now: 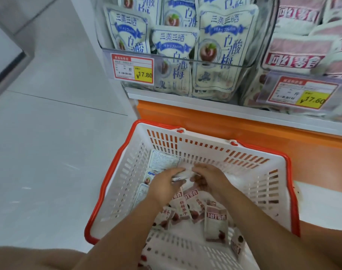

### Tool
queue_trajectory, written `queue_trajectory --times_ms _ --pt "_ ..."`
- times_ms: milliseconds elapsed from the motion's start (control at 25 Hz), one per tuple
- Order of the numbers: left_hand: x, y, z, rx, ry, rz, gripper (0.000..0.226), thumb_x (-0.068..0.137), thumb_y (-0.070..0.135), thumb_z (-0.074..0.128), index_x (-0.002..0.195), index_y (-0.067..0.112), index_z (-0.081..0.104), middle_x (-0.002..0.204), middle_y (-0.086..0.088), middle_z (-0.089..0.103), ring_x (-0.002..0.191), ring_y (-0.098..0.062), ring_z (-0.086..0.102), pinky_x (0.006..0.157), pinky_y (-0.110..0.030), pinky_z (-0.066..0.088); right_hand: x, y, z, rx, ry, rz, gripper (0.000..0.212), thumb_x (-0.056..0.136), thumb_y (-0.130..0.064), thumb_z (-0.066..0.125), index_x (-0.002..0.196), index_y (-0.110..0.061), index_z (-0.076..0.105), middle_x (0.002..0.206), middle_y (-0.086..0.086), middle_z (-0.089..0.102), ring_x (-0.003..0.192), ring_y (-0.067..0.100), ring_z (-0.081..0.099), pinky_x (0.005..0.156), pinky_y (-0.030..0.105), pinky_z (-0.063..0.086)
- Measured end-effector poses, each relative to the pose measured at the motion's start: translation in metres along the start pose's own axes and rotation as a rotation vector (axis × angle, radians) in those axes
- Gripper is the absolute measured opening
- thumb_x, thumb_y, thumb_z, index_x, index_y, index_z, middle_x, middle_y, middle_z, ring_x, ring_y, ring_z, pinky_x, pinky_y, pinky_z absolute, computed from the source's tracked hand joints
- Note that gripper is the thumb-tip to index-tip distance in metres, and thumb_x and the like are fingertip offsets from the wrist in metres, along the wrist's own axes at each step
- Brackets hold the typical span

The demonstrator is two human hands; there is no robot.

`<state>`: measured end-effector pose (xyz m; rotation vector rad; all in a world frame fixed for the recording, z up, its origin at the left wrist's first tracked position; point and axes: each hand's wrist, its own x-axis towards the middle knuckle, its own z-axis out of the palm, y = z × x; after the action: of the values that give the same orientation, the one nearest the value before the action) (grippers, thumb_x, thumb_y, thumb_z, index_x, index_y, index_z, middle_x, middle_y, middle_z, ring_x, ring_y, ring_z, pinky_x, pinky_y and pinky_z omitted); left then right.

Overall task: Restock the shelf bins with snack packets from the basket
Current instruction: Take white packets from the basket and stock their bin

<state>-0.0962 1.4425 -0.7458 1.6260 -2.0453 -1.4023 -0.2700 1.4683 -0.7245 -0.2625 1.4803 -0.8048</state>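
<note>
Reaching down with both hands into the white basket (pixel 127 182) with the orange rim, set on the floor just beside the orange shelf base (pixel 224 121). Gripping with the left hand (pixel 166 185) a small white packet (pixel 179 175), fingers curled round its edge, near the middle of the basket. Cannot tell the hold of the right hand (pixel 210 177): curled down just beside the left, over something dark red, too blurred to call a pinch or a mere touch. Lying loose beneath the wrists, pink-and-maroon packets (pixel 215 221), heaped and overlapping; tucked toward the far left wall, blue-and-white packets (pixel 162 160), at least one face down. Above, two clear shelf bins: the left bin (pixel 205 64), stacked with blue-and-white plum pouches behind a 17.80 price tag (pixel 133 68), and the right bin (pixel 253 92), piled with pink pouches behind a 17.60 price tag (pixel 302 92). Probably mid-gathering, with nothing yet lifted toward the shelf. Greatest risk, judging from the mixed heap: carrying both kinds up in one handful and dropping a pink packet into the left bin, or the reverse, helped along by backs turned up and labels hidden. Next, losing a glossy packet from a loose two-handed scoop, likely onto the floor between basket and shelf base. Lastly, overfilling: both bins heaped near their front rims, so pushing more in carelessly apt to tip pouches forward over the edge or to crumple those standing in front. Worth sorting by colour before lifting and seating each handful behind the front row.
</note>
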Motion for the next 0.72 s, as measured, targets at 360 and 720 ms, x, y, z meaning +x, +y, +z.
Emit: queue_trajectory --times_ms 360,720 --pt "-0.059 0.084 -0.026 -0.640 -0.314 -0.233 0.051 0.090 0.034 0.066 0.133 0.012 0.051 0.114 -0.008 0.070 0.092 -0.026 0.073 0.081 -0.033 0.059 -0.085 -0.023 -0.022 -0.032 0.009 -0.224 0.025 0.092 -0.040 0.062 0.094 -0.016 0.069 0.088 0.008 0.074 0.088 0.026 0.067 0.084 0.040 0.053" --pt "-0.087 0.101 -0.031 -0.987 -0.187 -0.224 0.045 0.076 0.026 0.078 0.116 0.010 0.066 0.115 -0.008 0.069 0.105 -0.026 0.066 0.089 -0.040 0.056 -0.117 -0.016 -0.026 0.357 -0.181 -0.283 0.047 0.083 0.002 0.063 0.125 0.016 0.050 0.110 0.024 0.069 0.090 0.030 0.071 0.070 0.033 0.060"
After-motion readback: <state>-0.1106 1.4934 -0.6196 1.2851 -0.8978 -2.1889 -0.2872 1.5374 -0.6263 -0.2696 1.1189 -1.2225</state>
